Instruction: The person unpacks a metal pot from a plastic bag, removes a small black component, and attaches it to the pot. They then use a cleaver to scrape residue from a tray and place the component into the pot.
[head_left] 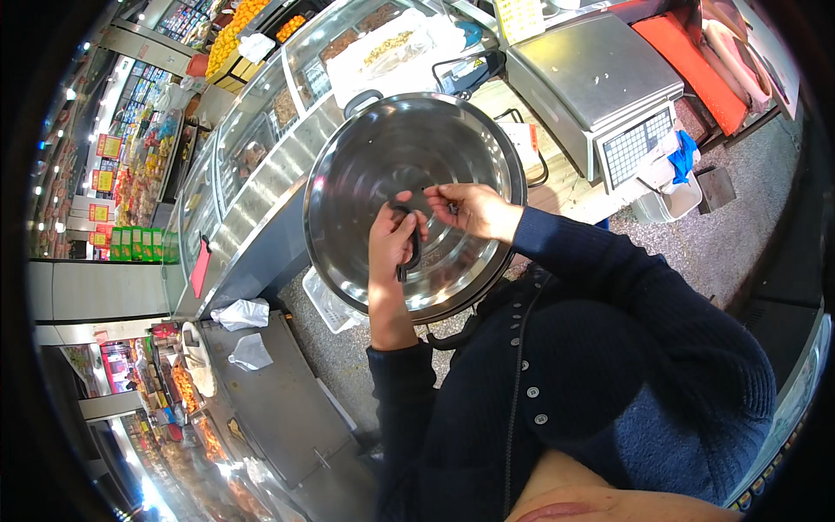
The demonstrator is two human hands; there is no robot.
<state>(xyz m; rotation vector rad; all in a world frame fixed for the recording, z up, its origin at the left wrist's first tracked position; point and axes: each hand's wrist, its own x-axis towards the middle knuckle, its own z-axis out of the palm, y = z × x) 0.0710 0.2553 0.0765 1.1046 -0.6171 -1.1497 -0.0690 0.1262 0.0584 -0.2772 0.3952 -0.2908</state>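
A wide round stainless-steel pan (365,165) with a shiny, ringed inside sits in front of me. One of its black side handles (361,101) sticks out at the far left rim. Over the pan, my left hand (390,239) is closed around a curved black handle (411,254), a separate piece. Just right of it, my right hand (474,210) has its fingers bent and pinched together, pointing toward the left hand. Whatever may be between those fingertips is too small to make out.
A steel weighing scale (600,74) with a keypad stands on the wooden counter at the right. Glass display cases (252,143) run along the left. A white bin (665,206) is on the floor at right; a grey cabinet (278,391) with crumpled plastic bags (250,351) stands lower left.
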